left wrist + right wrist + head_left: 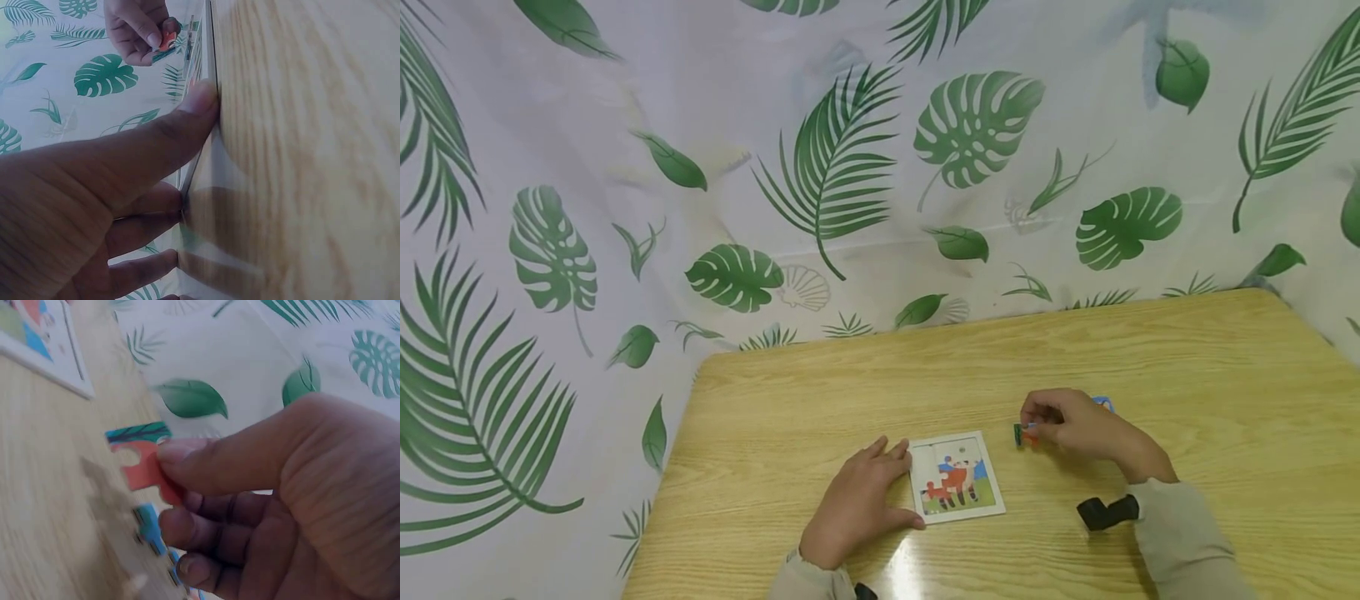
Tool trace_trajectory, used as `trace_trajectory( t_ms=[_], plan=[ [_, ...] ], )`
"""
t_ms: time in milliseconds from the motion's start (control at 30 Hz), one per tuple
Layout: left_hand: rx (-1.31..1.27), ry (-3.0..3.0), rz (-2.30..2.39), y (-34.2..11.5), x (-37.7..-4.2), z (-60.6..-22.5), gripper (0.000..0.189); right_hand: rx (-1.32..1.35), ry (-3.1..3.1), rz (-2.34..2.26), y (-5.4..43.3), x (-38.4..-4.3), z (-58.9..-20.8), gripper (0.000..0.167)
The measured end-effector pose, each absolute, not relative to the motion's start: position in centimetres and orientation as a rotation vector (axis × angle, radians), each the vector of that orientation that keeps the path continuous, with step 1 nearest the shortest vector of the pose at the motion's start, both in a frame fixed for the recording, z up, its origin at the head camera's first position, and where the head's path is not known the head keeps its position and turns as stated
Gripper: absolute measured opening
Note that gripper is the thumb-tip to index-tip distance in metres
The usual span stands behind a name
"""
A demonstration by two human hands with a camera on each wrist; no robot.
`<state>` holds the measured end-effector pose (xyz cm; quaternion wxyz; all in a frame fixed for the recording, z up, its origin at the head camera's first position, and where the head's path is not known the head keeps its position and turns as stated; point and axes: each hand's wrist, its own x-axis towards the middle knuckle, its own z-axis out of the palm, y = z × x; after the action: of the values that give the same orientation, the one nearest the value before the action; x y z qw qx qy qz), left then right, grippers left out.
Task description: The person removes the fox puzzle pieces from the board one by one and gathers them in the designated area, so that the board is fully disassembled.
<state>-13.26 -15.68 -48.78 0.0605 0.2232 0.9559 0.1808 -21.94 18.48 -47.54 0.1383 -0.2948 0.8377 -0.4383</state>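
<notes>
A square jigsaw board [957, 518] with a pale frame lies on the table, its picture of a red-and-white animal partly filled in. My left hand [861, 500] rests along its left side, fingers spread at the upper left and the thumb [200, 97] touching the lower left corner. To the right of the board, my right hand [1086, 425] pinches a red jigsaw piece [144, 465] with a green and blue strip between thumb and fingertips. Beneath those fingers, blue jigsaw pieces [149, 528] show in the right wrist view, partly hidden by the hand.
Behind the right hand a bit of a blue-edged piece [1103, 402] shows. The wooden table [820, 392] meets a hanging cloth [865, 317] printed with green leaves at its back and left. A black wrist device [1105, 512] sits at the right cuff.
</notes>
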Motion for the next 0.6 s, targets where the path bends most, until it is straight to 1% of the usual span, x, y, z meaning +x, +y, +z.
trace_trajectory(
  t_ms=[167, 367, 600],
  plan=[
    [0.677, 2.887, 0.546, -15.66, -13.18, -48.76, 0.082, -0.833, 2.399, -1.260, 19.40, -21.99, -47.59, 0.013],
    [0.704, 2.901, 0.549, -15.67, -13.13, -48.71, 0.078, -0.817, 2.454, -1.169, 19.61, -21.94, -47.72, 0.013],
    [0.691, 2.889, 0.560, -15.63, -13.10, -48.56, 0.082, -0.821, 2.478, -1.119, 19.34, -21.68, -47.75, 0.014]
  ],
)
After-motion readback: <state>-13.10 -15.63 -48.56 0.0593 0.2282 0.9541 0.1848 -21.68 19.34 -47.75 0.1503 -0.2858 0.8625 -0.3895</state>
